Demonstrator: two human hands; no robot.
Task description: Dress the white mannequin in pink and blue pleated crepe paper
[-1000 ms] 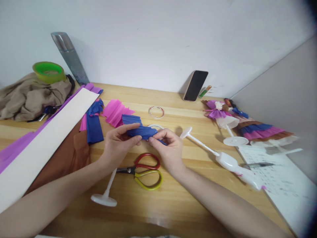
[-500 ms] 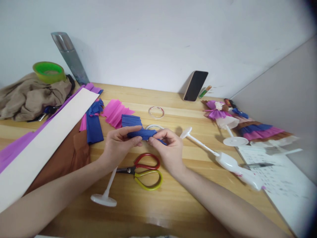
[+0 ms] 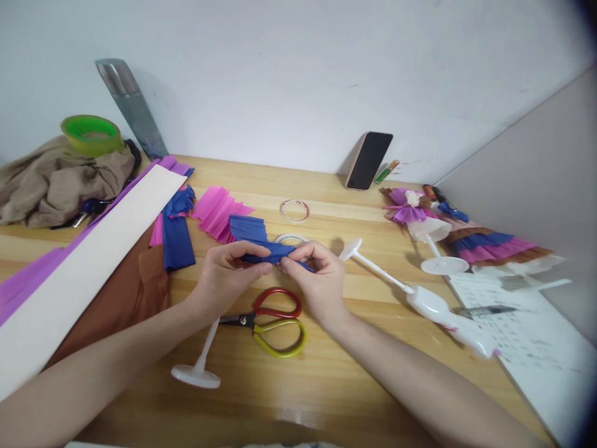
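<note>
A pleated strip of blue crepe paper (image 3: pixel 277 252) is pinched between both hands above the table. My left hand (image 3: pixel 228 270) grips its left part with thumb and forefinger, and my right hand (image 3: pixel 319 277) pinches its right end. Behind the left fingers a gathered blue piece (image 3: pixel 247 228) shows, next to pink crepe paper (image 3: pixel 218 213). Scissors (image 3: pixel 261 320) with one red and one yellow handle lie just below the hands. A roll of white tape (image 3: pixel 290 239) is partly hidden behind my right hand.
At the left are a long white strip (image 3: pixel 107 249), brown paper (image 3: pixel 125 298) and a green tape roll (image 3: pixel 92 135) on cloth. A white stand (image 3: pixel 196 375) is near the left forearm. Rightward lie a white doll-like torso (image 3: pixel 448 320), ruffled paper (image 3: pixel 504 249) and a leaning phone (image 3: pixel 369 160).
The fingers of my left hand have shifted slightly to the right along the blue paper. My right hand has stayed almost still.
</note>
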